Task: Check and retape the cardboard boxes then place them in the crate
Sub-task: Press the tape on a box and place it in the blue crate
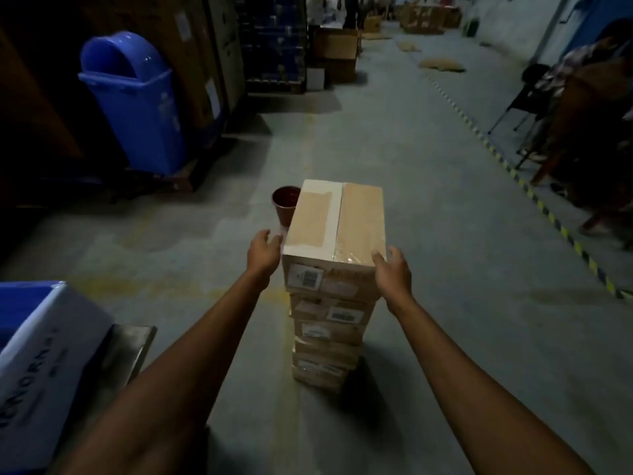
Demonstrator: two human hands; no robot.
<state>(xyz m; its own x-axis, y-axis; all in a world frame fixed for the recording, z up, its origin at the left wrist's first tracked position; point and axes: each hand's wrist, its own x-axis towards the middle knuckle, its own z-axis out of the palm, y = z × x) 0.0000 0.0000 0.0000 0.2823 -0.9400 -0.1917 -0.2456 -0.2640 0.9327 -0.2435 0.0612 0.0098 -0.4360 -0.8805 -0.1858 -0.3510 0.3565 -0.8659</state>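
A stack of several cardboard boxes (327, 332) stands on the concrete floor in front of me. The top box (337, 222) is tan, with clear tape along its centre seam and barcode labels on its near end. My left hand (263, 250) is open at the box's near left corner, fingers spread, just off or barely touching the side. At the near right corner is my right hand (393, 269), fingers curled against the edge. A blue crate (25, 303) shows at the lower left, with a white box (44, 358) in it.
A red cup (286, 204) stands on the floor just behind the stack's left side. A blue swing-top bin (137, 101) sits on a pallet at left. A person sits on a chair (524, 97) at right beyond a yellow-black floor stripe (548, 214). More cartons (337, 53) stand far back.
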